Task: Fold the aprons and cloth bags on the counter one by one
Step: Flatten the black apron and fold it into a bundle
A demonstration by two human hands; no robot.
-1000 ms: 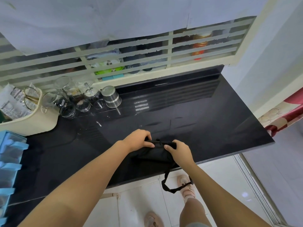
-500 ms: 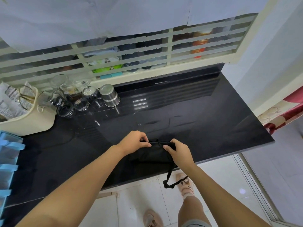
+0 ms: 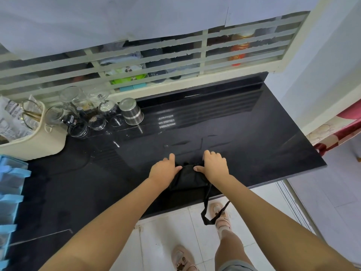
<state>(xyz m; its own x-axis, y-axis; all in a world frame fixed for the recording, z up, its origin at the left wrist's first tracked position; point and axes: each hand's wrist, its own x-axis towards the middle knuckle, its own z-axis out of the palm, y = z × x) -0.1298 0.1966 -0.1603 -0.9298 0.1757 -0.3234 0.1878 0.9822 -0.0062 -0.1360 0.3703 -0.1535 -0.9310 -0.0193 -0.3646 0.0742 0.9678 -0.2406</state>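
- Two hands lie side by side, slightly apart. The left hand [image 3: 165, 170] and the right hand [image 3: 214, 166] press with fairly straight fingers on a black folded cloth [image 3: 187, 178], thumbs pointing inward.
- This cloth sits between and partly hidden under the hands, near the front edge of the black counter [image 3: 244, 137]. Whether it is an apron or a bag is hard to tell.
- Its strap [image 3: 206, 204] hangs off the edge below the right hand.
- Far left of the left hand, blue fabric pieces [image 3: 9, 194] are cut off by the frame.
- Beyond the left hand stand glass jars [image 3: 78, 114] and a steel cup [image 3: 131, 112].
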